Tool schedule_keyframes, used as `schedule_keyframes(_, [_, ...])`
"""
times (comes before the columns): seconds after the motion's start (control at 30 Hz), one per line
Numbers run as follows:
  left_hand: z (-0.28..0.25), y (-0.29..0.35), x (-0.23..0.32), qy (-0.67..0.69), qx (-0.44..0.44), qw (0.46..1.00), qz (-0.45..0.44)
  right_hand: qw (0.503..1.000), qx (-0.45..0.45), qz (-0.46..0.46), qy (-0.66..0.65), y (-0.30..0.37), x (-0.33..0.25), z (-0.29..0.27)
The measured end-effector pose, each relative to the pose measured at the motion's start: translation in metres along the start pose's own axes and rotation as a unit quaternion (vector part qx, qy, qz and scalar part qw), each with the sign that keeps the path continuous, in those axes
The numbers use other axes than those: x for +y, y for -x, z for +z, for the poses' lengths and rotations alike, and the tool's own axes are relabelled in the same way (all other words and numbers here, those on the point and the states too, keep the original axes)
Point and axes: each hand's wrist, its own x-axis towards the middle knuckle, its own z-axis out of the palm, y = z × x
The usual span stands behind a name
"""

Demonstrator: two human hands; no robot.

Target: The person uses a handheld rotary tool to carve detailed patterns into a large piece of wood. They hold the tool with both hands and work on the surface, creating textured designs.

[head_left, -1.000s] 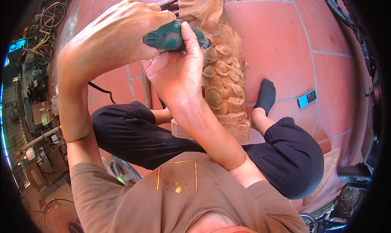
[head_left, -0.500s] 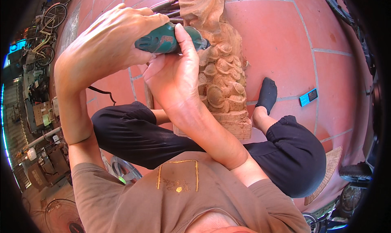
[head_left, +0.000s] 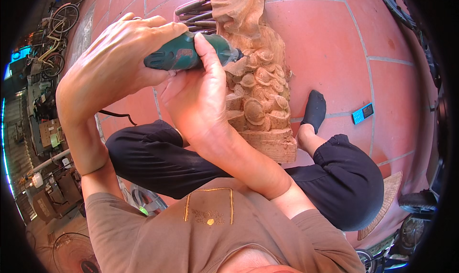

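Note:
A teal rotary grinder (head_left: 182,53) lies sideways between my two hands, its dark nose pointing right. My left hand (head_left: 122,51) is wrapped over its rear end from above. From below, my right hand (head_left: 200,89) closes round the front part, thumb along the top of the body. Its tip is at the left side of a carved wooden statue (head_left: 258,89), by the rounded lumps of the base; whether the bit touches the wood I cannot make out. The statue's upper part, with folds like cloth (head_left: 238,8), runs out of view at the top.
Behind the grinder sits a tray of dark-handled carving tools (head_left: 198,16). A blue phone (head_left: 362,114) lies on the red tiles to the right, past my socked foot (head_left: 314,111). A black cord (head_left: 118,114) curls near my left knee. Bicycles (head_left: 64,22) and a fan (head_left: 74,253) stand at left.
Both hands have shifted slightly left with the grinder, and its nose has drawn a little left and down along the carving. More of the tool tray shows now.

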Motion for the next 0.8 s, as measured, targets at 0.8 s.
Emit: schedule_keyframes(0.8, [-0.003,0.015,0.005,0.015,0.019,0.999,-0.032,1.000,-0.010,0.018,0.018,0.009,0.005,0.002])
